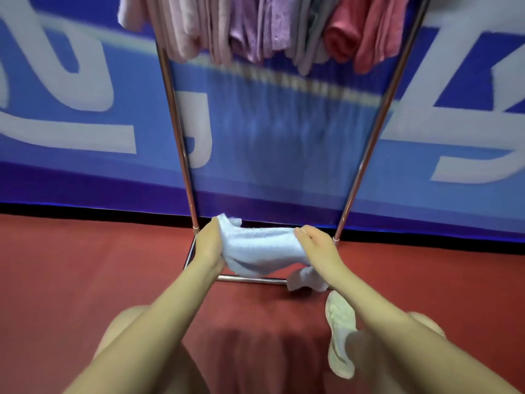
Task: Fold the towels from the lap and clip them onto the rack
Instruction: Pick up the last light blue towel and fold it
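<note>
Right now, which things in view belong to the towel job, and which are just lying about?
Part of the job:
- light blue towel, held by left hand and right hand
- rack
- towels already hanging along the top

Just there:
- white shoe on the person's foot
- red floor
- blue wall with white lettering

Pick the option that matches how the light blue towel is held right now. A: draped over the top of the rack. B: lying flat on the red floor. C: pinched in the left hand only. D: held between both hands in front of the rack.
D: the light blue towel is stretched between the left hand and the right hand, each with a grip on one end.
</note>
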`<state>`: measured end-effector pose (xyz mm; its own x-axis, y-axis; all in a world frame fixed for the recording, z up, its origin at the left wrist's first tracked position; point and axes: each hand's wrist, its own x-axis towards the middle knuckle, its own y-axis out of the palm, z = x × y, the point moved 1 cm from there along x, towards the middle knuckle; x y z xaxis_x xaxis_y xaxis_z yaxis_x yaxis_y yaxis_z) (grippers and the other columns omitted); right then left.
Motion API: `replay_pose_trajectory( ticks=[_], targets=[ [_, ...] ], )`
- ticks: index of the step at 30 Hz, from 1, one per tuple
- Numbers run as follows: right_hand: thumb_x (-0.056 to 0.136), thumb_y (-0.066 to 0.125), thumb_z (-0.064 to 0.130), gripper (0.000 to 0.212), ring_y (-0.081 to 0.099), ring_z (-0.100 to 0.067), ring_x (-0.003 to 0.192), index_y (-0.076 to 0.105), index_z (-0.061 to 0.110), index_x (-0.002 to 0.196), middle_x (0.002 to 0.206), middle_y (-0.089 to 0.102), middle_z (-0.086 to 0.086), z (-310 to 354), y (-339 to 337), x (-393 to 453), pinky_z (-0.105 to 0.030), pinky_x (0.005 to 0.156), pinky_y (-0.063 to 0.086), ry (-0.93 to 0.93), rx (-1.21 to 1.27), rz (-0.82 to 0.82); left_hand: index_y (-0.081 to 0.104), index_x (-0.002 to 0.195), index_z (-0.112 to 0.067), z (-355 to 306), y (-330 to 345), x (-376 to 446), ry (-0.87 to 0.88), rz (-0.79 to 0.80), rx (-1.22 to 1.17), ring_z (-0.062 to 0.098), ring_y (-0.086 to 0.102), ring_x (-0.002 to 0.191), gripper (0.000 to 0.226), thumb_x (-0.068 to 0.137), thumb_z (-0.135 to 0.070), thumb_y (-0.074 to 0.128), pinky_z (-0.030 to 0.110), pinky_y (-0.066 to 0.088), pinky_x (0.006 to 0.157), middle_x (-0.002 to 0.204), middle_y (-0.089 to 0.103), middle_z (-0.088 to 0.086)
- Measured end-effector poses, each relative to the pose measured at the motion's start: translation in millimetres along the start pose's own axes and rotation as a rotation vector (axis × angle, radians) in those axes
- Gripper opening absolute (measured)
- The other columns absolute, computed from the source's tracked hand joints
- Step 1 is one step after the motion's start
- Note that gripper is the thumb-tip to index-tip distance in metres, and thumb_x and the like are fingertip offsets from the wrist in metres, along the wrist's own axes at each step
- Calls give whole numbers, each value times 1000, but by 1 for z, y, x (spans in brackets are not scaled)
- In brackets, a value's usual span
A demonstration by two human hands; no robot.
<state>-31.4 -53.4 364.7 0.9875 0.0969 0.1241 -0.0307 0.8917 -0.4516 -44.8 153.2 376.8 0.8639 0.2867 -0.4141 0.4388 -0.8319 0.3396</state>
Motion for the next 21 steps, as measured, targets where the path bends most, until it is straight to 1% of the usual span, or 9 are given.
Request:
replay_pose_trajectory(
  ticks=[4, 6, 9, 10, 12, 14, 16, 18, 21],
  targets=[
    [87, 52, 32, 35, 37, -6, 64, 45, 9, 62, 65, 39, 2, 3, -10, -37, -27, 61, 32, 55, 154, -12, 64, 54, -10, 13, 2, -25, 83, -69, 336, 20, 49, 57, 23, 73, -12, 50, 32, 39, 61, 57, 59, 2],
    [93, 54, 24, 33, 41, -5, 65, 49, 16, 61, 64, 45, 8, 9, -15, -45, -22, 64, 36, 63, 204, -22, 66, 76, -9, 19, 5, -34, 228, -4, 466, 18, 56, 74, 22, 83, -14, 47, 31, 42, 72, 80, 66, 0],
    [95, 52, 18, 28, 43, -4, 67, 57, 4, 71, 70, 49, 1, 13, -21, -45, -14, 61, 37, 52, 233, -8, 64, 121, -19, 22, 11, -49, 358, 131, 575, 2, 54, 109, 30, 101, -22, 42, 19, 37, 96, 118, 60, -13],
    [95, 51, 19, 30, 41, -6, 67, 55, -1, 73, 71, 47, -2, 12, -22, -44, -15, 60, 35, 47, 236, -3, 66, 118, -19, 22, 14, -54, 358, 236, 614, -3, 55, 105, 31, 102, -25, 40, 15, 38, 96, 115, 62, -15],
    [95, 52, 20, 34, 38, -9, 69, 51, -7, 74, 73, 43, -6, 9, -23, -42, -21, 61, 32, 28, 236, 3, 70, 90, -15, 25, 18, -63, 238, 459, 715, -1, 57, 76, 33, 101, -32, 43, 12, 46, 72, 87, 66, -12],
    [95, 53, 22, 34, 41, -10, 70, 54, -7, 77, 73, 47, -5, 7, -25, -40, -25, 65, 34, 24, 222, 18, 54, 66, -17, 30, 17, -66, 133, 597, 820, 5, 43, 60, 35, 97, -32, 53, 17, 37, 53, 66, 50, -7],
    [93, 57, 21, 28, 47, -5, 69, 60, 0, 76, 72, 54, 1, 6, -28, -37, -22, 67, 38, 14, 194, 40, 60, 71, -9, 31, 16, -61, 139, 596, 790, 7, 48, 66, 30, 95, -28, 56, 21, 38, 58, 73, 56, -4],
    [89, 63, 19, 18, 49, 2, 65, 63, 8, 74, 71, 58, 7, 4, -28, -38, -14, 65, 39, -12, 133, 126, 67, 96, 0, 27, 15, -52, 172, 505, 590, 13, 58, 84, 28, 93, -26, 56, 28, 45, 70, 91, 67, 3],
    [85, 69, 24, 28, 40, 2, 58, 58, 3, 71, 66, 50, 7, -10, -18, -45, -17, 56, 34, -14, -62, 353, 58, 110, 12, 19, 17, -42, 165, 440, 291, 27, 65, 102, 48, 89, -30, 53, 34, 51, 86, 109, 70, 16]
  ],
)
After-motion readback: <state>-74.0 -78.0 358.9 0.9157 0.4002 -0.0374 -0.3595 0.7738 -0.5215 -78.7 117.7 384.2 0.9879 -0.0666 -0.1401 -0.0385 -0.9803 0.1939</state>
